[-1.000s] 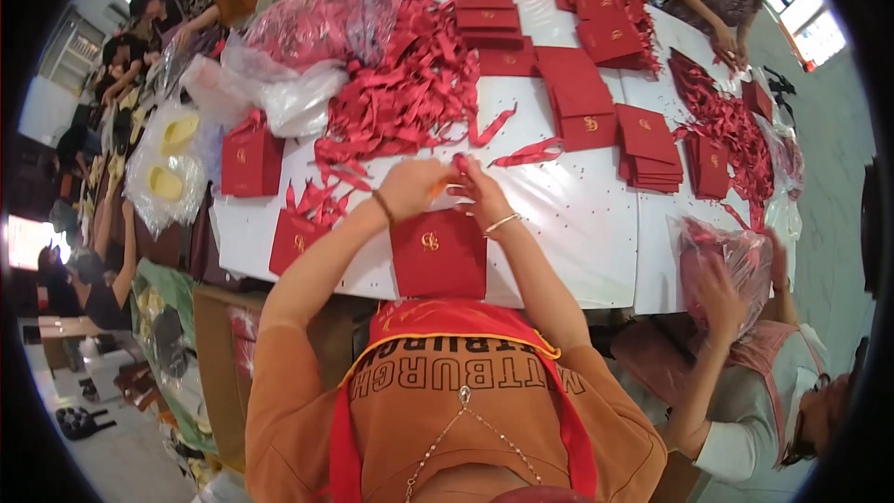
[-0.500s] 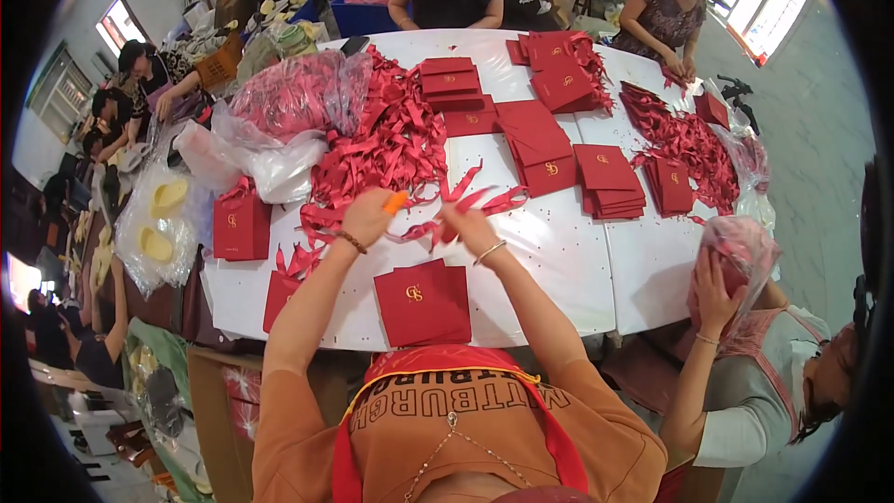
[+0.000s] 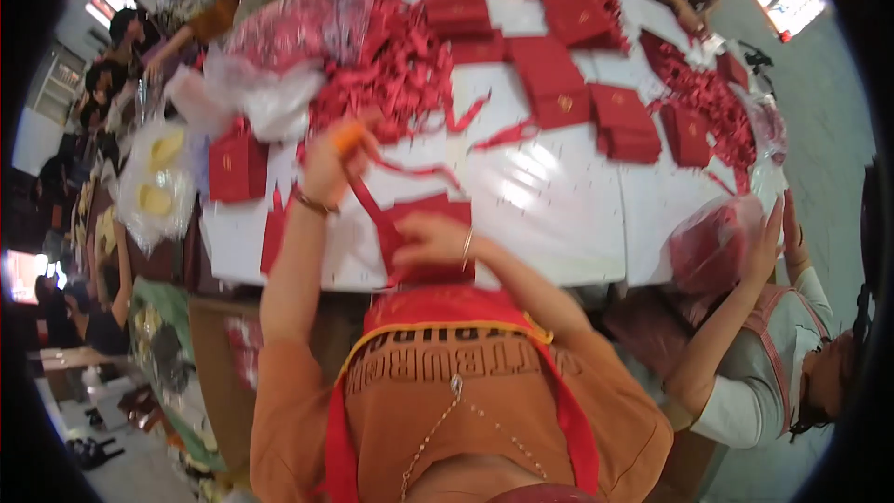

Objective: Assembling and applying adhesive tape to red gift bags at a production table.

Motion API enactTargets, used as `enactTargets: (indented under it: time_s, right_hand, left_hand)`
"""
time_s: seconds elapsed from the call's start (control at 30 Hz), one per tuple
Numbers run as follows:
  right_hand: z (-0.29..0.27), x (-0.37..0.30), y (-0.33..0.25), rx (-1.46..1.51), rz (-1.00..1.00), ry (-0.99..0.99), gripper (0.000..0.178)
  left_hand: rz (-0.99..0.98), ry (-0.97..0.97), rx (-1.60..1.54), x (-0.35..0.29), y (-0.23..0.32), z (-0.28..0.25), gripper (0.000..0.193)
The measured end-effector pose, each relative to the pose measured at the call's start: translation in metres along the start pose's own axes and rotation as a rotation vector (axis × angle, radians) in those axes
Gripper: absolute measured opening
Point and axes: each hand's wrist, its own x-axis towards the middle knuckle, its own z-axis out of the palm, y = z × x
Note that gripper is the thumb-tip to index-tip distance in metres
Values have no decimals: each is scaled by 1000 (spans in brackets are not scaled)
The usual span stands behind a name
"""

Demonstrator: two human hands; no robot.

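Note:
A red ribbon (image 3: 371, 208) stretches between my two hands. Its upper end is in the closed fingers of my left hand (image 3: 333, 166), which has an orange cover on one finger. The lower end runs to the fingertips of my right hand (image 3: 430, 240), curled low over a small stack of red paper bags (image 3: 456, 212) at the table's near edge. Motion blurs both hands a little, and the right one hides part of the stack. Beyond my left hand lies a big tangled heap of red ribbons (image 3: 391, 65).
Folded red bags (image 3: 549, 84) lie in piles across the white table (image 3: 549, 224). A standing red bag (image 3: 236, 168) and clear plastic bags (image 3: 270, 93) are at left. At right, a co-worker's hands (image 3: 768, 242) are by a plastic-wrapped red bundle (image 3: 712, 247). Other people work around the table.
My hands have come apart from the ribbon heap. The right moved down to the bag stack; the left shifted slightly left, with a ribbon now taut between them. The co-worker's bundle was lowered.

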Motion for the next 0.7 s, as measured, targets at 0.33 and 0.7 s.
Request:
enactTargets:
  time_s: [0.33, 0.7]
  right_hand:
    - [1, 14, 48, -594, 76, 410, 35]
    - [25, 7, 38, -721, 148, 347, 50]
  left_hand:
    - [-121, 108, 260, -47, -47, -22, 19]
    - [-42, 316, 578, -76, -141, -31, 10]
